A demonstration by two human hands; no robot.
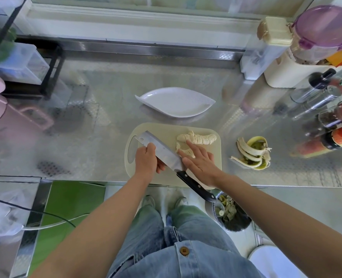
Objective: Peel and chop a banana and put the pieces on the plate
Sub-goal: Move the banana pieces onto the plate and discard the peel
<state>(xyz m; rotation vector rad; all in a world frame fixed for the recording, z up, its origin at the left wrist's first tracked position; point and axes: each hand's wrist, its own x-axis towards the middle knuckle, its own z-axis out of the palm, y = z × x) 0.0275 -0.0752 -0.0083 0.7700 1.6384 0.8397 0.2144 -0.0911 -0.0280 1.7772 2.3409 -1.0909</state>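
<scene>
Banana slices (pixel 198 138): peeled, cut, on cutting board (pixel 216 151) | peel (pixel 252 155): right of board | plate (pixel 176 103): just beyond board, no pieces yet | left hand (pixel 146 163): gripping cleaver (pixel 162 149) by blade, over board | right hand (pixel 200 161): fingers straight, touching slices | remaining, likely: transfer to plate

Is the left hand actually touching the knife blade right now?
Touching. The head view shows the left hand gripping the knife by its blade, fingers curled round it.
</scene>
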